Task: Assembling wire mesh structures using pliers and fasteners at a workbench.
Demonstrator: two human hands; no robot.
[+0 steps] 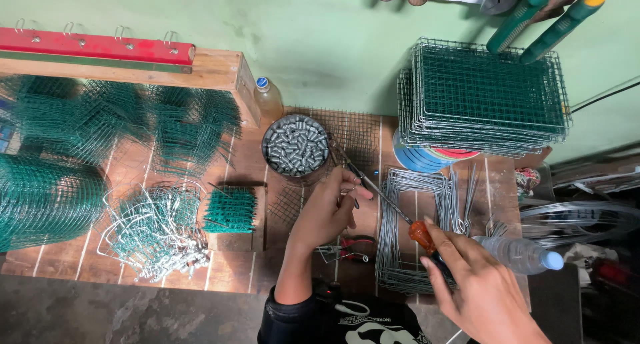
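Note:
My right hand (477,284) grips a screwdriver (400,214) by its orange handle, the long shaft pointing up-left. My left hand (327,207) pinches a small metal piece at the shaft's tip, just below a round tin of small grey metal sleeves (295,145). Under the hands a square of wire mesh (347,134) lies flat on the wooden table (233,264).
Bent wire frames (413,191) lie to the right, with a plastic bottle (520,254) beside them. A stack of green mesh panels (487,94) sits at back right. Green mesh rolls (40,197), a small green mesh block (230,211) and tangled wire hooks (157,231) fill the left. Red-handled pliers (347,247) lie near my left wrist.

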